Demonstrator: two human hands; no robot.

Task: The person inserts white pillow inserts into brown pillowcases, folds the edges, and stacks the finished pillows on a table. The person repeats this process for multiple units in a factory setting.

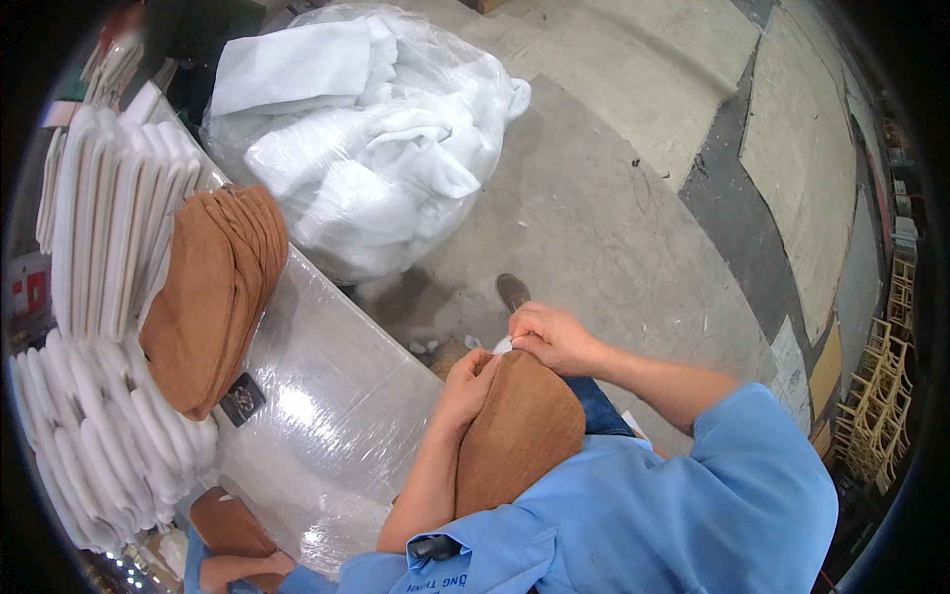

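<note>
A brown fabric cushion cover (pixel 522 431) rests against my body, its narrow end pointing away from me. My left hand (pixel 467 386) is closed on its left edge near that end. At the tip, my right hand (pixel 554 339) pinches the edge of the same cover, with thumb and fingers together. A bit of white material (pixel 503 346) shows between the two hands. What lies under the cover is hidden.
A plastic-wrapped table (pixel 327 436) stands to my left, holding a stack of brown covers (pixel 213 297), white pads (pixel 109 218) and a small black object (pixel 242 399). Beyond sits a large clear bag of white padding (pixel 366 148). A co-worker's hand (pixel 277 564) holds another brown piece (pixel 233 525).
</note>
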